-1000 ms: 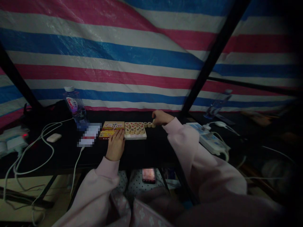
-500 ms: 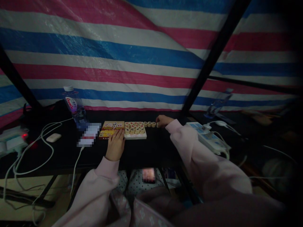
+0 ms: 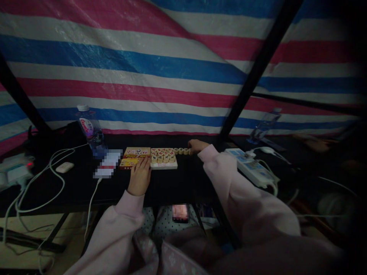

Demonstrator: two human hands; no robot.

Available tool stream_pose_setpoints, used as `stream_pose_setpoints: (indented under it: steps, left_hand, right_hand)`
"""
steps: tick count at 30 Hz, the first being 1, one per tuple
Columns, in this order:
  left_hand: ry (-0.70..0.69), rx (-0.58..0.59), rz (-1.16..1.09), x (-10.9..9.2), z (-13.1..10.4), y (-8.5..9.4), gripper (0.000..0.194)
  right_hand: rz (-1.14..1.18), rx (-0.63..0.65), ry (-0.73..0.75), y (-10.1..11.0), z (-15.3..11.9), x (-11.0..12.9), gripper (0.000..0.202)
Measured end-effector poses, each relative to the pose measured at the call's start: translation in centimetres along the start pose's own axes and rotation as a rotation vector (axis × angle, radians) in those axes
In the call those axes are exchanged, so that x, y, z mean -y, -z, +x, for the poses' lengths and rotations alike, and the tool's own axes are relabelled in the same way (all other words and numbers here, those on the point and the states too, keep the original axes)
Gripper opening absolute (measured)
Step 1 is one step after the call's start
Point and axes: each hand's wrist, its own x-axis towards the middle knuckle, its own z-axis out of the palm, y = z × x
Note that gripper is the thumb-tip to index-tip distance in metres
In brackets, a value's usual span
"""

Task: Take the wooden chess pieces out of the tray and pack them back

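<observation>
My left hand (image 3: 140, 176) lies with its fingers stretched over the right part of a flat printed Chinese chess box (image 3: 133, 153). Its fingertips reach close to the left side of a white tray (image 3: 169, 166). Several round wooden Chinese chess pieces (image 3: 163, 154) with red and dark characters stand in rows on this tray. To the tray's right, a short row of loose pieces (image 3: 181, 151) continues along the black table. At the right end of that row my right hand (image 3: 197, 146) is closed, thumb and fingers around the last piece, which they mostly hide.
A plastic bottle (image 3: 91, 131) and a blurred-out phone (image 3: 108, 164) on a cable are left of the box, with a white case (image 3: 64, 167) farther left. A power strip (image 3: 249, 168) with plugs is right of my forearm. Dark metal posts (image 3: 260, 72) frame the striped sheet.
The loose row, with my right hand at its end, has shifted slightly left toward the tray. My left hand stays on the box.
</observation>
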Motion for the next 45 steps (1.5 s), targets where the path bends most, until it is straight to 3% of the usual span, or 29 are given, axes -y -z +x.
stream_pose_setpoints:
  steps: [3,5,9,12,16,22,31,41,45]
  left_hand:
    - [0.001,0.001,-0.003,-0.1,0.0,0.1,0.043]
    - [0.004,0.005,-0.002,-0.1,0.0,0.2,0.043]
    - [0.006,0.01,0.001,-0.2,0.0,0.2,0.043]
    - [0.004,0.016,-0.005,-0.2,0.1,0.3,0.043]
    - [0.004,0.006,-0.005,-0.2,0.0,0.3,0.044]
    - [-0.001,0.004,-0.006,-0.1,0.0,0.2,0.044]
    - [-0.005,0.002,0.012,-0.2,0.0,0.1,0.043]
    - [-0.009,-0.006,-0.007,-0.1,0.0,0.0,0.043]
    - [-0.006,-0.016,-0.009,-0.1,0.0,0.0,0.044]
  right_hand:
    - [-0.054,-0.123,0.041,0.7,-0.9,2.1,0.047]
    - [-0.032,-0.182,0.191,1.0,-1.8,4.0,0.043]
    - [0.022,-0.069,0.447,0.5,-3.3,7.3,0.029]
    - [0.011,-0.025,0.428,-0.4,-3.6,8.4,0.028]
    - [0.001,-0.034,0.348,-1.2,-3.2,8.4,0.031]
    - [0.026,-0.043,0.363,-1.6,-3.2,7.6,0.033]
    - [0.055,0.031,0.354,-1.3,-3.3,7.4,0.037]
    - [-0.007,-0.07,0.338,-0.4,-4.8,7.8,0.031]
    - [-0.005,-0.034,0.328,-0.3,-4.8,7.8,0.034]
